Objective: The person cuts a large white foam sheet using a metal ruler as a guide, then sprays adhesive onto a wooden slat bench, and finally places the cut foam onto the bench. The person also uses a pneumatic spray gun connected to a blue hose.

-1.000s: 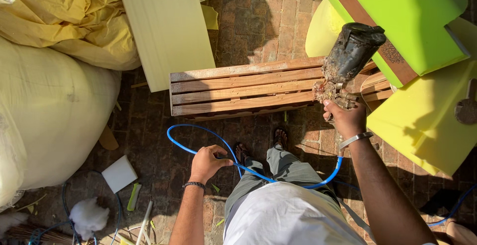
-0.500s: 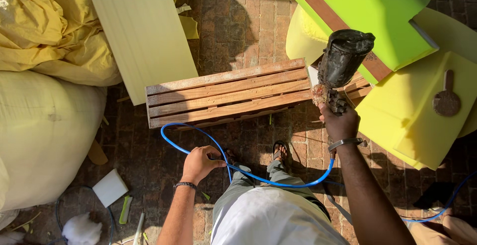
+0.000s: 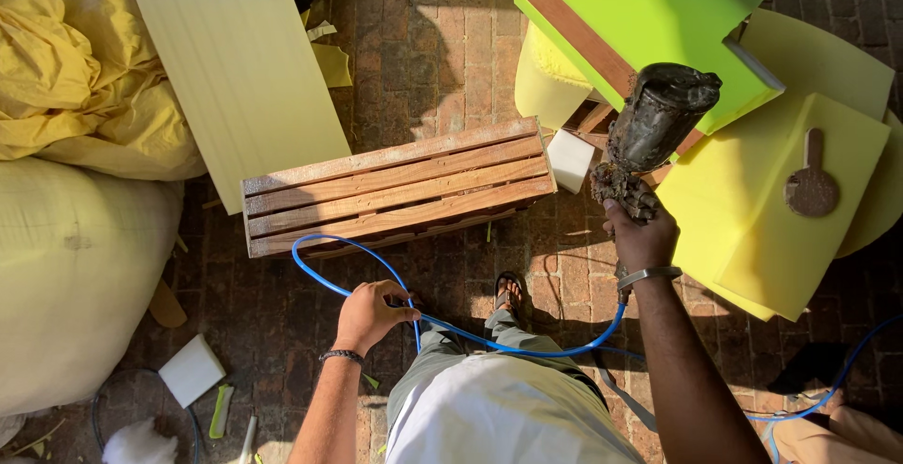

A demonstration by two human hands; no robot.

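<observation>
Over brick paving (image 3: 451, 60) we had stepped nearer the slatted wooden frame (image 3: 395, 187), our left hand (image 3: 369, 314) gripping the blue air hose (image 3: 329, 281), our right hand (image 3: 641, 236) clutching the glue-caked spray gun (image 3: 654, 130).

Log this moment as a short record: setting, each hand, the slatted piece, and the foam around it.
setting: brick floor, sunlit, seen from above
right hand: holds a grimy spray gun upright, above the floor beside the frame's right end
left hand: grips a blue hose that loops across the floor
wooden slatted frame: lies flat on the bricks, in front of the person
foam: green and yellow foam pieces stacked at right; a pale foam sheet at left
on the foam: a flat brown paddle-shaped tool
left edge: yellow cloth over bulging sacks
</observation>
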